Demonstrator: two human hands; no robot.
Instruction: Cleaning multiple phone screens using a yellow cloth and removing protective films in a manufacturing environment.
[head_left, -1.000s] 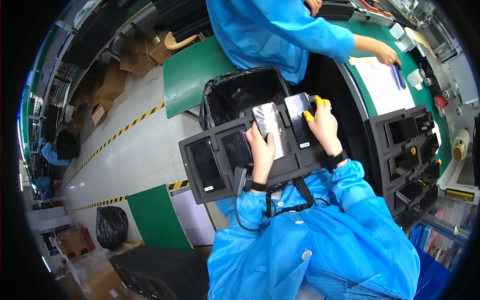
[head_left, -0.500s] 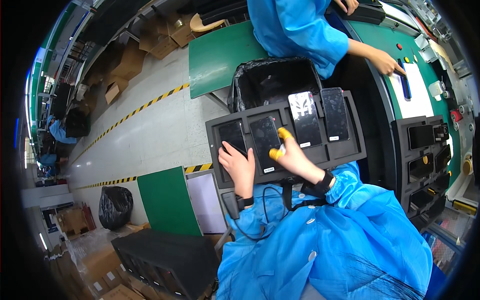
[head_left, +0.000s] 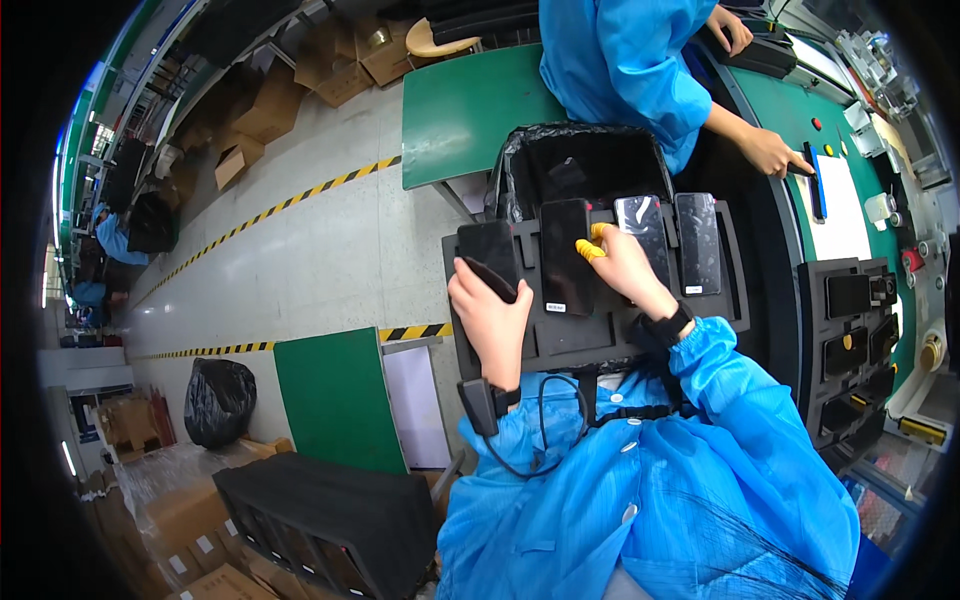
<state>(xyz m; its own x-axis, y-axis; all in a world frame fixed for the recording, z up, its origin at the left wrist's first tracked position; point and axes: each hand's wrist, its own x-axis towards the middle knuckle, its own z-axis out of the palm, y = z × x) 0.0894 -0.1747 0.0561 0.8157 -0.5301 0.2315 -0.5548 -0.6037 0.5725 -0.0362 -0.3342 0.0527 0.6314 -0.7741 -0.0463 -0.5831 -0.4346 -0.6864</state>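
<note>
My left hand (head_left: 492,322) is closed around the lower end of a dark smartphone (head_left: 487,243) over the left of a black foam tray (head_left: 590,345). Yellow covers sit on the thumb and a finger of my right hand (head_left: 632,268). That hand grips the right edge of a second smartphone (head_left: 564,250), black with a white label at its lower end, raised from the tray. Two more phones lie in the tray's right slots: a shiny one (head_left: 645,228), partly behind my right hand, and a film-covered one (head_left: 698,245).
Beyond the tray stands a bin lined with a black bag (head_left: 515,165). A co-worker's hand (head_left: 768,152) touches a blue-edged device on the green bench at right. Stacked trays of phones (head_left: 812,330) stand nearby. Green boards (head_left: 335,400) and a black foam stack (head_left: 320,510) are at left.
The second phone has come up out of its slot in my right hand, which now grips its edge. My left hand's phone has lifted and tilted. The whole view has shifted somewhat.
</note>
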